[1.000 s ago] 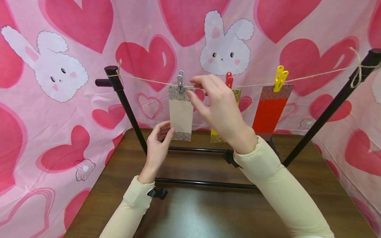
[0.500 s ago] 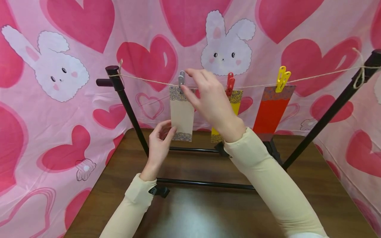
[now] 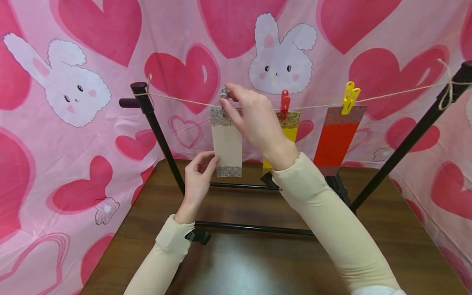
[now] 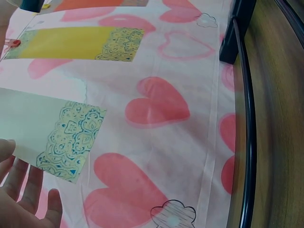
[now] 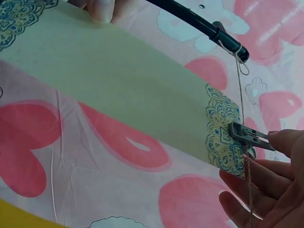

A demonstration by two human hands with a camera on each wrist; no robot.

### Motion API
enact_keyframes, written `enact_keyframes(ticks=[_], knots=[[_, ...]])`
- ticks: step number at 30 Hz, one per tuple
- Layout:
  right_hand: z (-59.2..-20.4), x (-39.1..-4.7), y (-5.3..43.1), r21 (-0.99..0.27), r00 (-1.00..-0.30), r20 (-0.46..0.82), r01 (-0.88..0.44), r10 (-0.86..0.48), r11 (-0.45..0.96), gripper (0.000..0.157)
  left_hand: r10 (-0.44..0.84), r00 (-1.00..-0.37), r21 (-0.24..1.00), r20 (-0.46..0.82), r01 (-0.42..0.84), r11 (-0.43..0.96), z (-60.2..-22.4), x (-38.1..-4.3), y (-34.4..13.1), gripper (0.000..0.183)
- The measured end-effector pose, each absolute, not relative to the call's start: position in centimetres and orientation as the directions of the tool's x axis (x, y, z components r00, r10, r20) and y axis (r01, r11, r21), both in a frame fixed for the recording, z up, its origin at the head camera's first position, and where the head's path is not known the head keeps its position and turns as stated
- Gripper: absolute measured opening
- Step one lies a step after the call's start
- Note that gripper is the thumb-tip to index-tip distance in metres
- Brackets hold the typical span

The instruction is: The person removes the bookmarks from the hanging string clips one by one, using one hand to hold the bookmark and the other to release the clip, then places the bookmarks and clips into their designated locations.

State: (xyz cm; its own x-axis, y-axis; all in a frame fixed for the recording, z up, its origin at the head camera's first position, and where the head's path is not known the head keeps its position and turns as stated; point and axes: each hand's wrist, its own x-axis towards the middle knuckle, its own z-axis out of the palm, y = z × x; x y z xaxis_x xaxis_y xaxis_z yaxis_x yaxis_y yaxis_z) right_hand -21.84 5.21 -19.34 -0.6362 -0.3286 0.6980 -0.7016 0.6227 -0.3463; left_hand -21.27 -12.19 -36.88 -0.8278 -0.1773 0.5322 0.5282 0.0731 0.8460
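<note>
A cream paper card [image 3: 227, 145] with lacy patterned ends hangs from a string [image 3: 180, 99], held at its top by a grey clothespin [image 5: 251, 137]. My right hand [image 3: 258, 121] pinches the clothespin's handles between thumb and fingers, which the right wrist view shows beside the card's patterned end. Lower down, my left hand [image 3: 197, 178] pinches the card's left edge, thumb in front and fingers behind. A yellow card [image 3: 290, 135], partly hidden by my right hand and wrist, hangs by a red clothespin [image 3: 284, 105]. Farther right, a red card [image 3: 338, 137] hangs from a yellow clothespin [image 3: 349, 98].
The string runs between the left post [image 3: 158, 135] and right post [image 3: 405, 143] of a black frame. Its lower crossbars [image 3: 254, 226] span above a brown wooden table [image 3: 236, 262]. Behind stands a pink cloth [image 3: 236, 73] printed with hearts and rabbits.
My right hand has moved left from beside the grey clothespin and now pinches its handles. The card's lower end has shifted slightly right; my left hand stays at its edge.
</note>
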Motion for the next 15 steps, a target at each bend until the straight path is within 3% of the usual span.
enact_keyframes(ticks=[15], knots=[[-18.92,-22.06,5.16,-0.381,-0.667,0.671,-0.684,-0.323,0.622,0.034,-0.194,-0.821,0.843,0.538,0.529,0.1,-36.97,-21.27,-12.24,0.013]])
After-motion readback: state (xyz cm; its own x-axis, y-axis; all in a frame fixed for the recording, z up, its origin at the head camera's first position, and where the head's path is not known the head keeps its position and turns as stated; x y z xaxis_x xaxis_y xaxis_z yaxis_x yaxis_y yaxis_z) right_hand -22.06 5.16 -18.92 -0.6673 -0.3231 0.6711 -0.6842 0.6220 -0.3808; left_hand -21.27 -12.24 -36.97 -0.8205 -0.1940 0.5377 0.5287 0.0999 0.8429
